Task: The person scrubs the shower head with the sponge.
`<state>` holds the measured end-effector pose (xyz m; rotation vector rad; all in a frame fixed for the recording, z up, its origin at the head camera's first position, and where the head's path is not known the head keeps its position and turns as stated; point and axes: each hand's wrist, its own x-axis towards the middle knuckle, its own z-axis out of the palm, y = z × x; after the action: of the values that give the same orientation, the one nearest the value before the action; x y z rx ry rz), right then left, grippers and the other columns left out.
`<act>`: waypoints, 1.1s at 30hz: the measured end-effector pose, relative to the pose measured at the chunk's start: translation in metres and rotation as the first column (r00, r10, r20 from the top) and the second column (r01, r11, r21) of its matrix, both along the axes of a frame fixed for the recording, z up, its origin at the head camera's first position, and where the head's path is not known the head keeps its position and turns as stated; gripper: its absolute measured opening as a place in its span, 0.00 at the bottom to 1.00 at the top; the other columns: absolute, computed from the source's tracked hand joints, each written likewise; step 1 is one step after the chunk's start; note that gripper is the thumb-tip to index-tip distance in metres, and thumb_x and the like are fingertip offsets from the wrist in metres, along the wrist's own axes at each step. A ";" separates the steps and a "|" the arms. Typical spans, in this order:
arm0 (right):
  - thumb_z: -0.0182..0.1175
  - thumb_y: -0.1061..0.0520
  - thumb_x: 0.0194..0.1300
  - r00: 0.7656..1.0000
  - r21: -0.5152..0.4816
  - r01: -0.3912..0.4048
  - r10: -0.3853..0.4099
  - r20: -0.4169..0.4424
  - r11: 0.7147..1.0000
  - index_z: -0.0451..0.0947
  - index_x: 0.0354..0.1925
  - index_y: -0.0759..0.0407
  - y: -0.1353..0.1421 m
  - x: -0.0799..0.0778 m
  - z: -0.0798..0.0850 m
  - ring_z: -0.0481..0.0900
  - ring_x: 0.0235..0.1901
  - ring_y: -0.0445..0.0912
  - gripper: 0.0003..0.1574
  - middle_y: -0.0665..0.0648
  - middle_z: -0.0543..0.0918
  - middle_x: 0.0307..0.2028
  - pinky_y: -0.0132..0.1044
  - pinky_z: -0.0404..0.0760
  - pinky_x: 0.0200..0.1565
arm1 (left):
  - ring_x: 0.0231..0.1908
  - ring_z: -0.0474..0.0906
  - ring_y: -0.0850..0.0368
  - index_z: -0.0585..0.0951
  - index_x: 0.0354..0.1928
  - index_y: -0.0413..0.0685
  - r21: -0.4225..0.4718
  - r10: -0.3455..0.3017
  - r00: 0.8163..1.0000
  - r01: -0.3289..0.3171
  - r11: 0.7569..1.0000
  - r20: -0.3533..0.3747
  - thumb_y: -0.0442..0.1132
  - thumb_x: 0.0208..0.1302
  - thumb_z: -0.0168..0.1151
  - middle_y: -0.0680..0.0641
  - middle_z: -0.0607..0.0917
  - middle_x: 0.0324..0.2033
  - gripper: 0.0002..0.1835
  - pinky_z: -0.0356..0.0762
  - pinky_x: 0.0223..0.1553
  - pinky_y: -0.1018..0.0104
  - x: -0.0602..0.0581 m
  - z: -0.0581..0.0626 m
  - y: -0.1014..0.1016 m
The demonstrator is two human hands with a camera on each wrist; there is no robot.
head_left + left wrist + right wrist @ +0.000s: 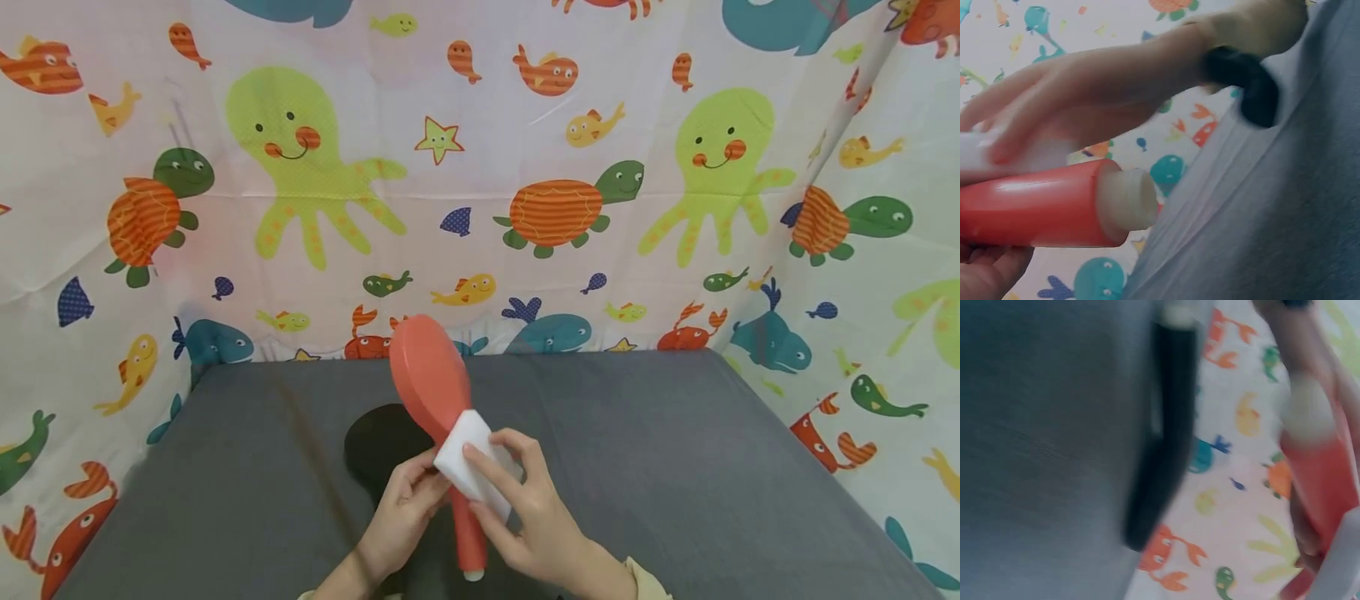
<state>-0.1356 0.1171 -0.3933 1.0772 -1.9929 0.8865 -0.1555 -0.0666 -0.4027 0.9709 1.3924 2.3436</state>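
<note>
A coral-red shower head (431, 375) is held up over the table, its oval head upward and its handle slanting down to a pale end piece (1129, 199). My left hand (401, 517) grips it from the left around the neck. With its fingers spread over the outer face, my right hand (542, 510) holds a white sponge (471, 467) against the upper handle. The sponge covers part of the neck and hides some left fingertips. In the right wrist view, the shower head's handle (1322, 481) and the sponge appear at the right edge, blurred.
Behind and below the hands, a black paddle-shaped thing (378, 446) lies on the grey cloth-covered table (645, 467). A white curtain (465, 100) printed with sea animals encloses the back and both sides.
</note>
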 end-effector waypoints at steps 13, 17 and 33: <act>0.59 0.53 0.62 0.985 0.167 -0.154 0.164 -0.051 0.974 0.71 0.58 0.58 0.009 0.001 -0.017 0.63 0.51 0.53 0.27 0.66 0.63 0.52 0.38 0.75 0.44 | 0.54 0.73 0.51 0.62 0.63 0.28 -0.020 0.084 0.996 -0.084 0.996 0.018 0.29 0.72 0.38 0.42 0.75 0.56 0.20 0.74 0.51 0.61 -0.008 0.004 -0.010; 0.56 0.51 0.65 0.995 0.029 -0.022 0.024 -0.097 0.999 0.70 0.59 0.61 0.000 -0.013 0.000 0.64 0.49 0.55 0.27 0.68 0.62 0.53 0.42 0.70 0.42 | 0.52 0.74 0.53 0.63 0.62 0.28 0.019 0.011 0.999 -0.010 1.000 -0.034 0.25 0.71 0.38 0.42 0.73 0.57 0.20 0.74 0.50 0.62 -0.005 0.002 -0.005; 0.60 0.50 0.61 0.986 0.343 -0.048 0.100 -0.135 0.938 0.71 0.59 0.52 0.005 0.017 -0.019 0.65 0.52 0.51 0.28 0.60 0.68 0.53 0.38 0.73 0.50 | 0.59 0.66 0.47 0.58 0.65 0.28 0.124 -0.022 0.988 0.003 0.992 0.152 0.32 0.74 0.33 0.41 0.72 0.58 0.21 0.68 0.57 0.57 -0.007 0.006 -0.010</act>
<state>-0.1189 0.1219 -0.4122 1.3757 -2.0318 0.4878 -0.1626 -0.0767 -0.3964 0.8085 1.1928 2.4620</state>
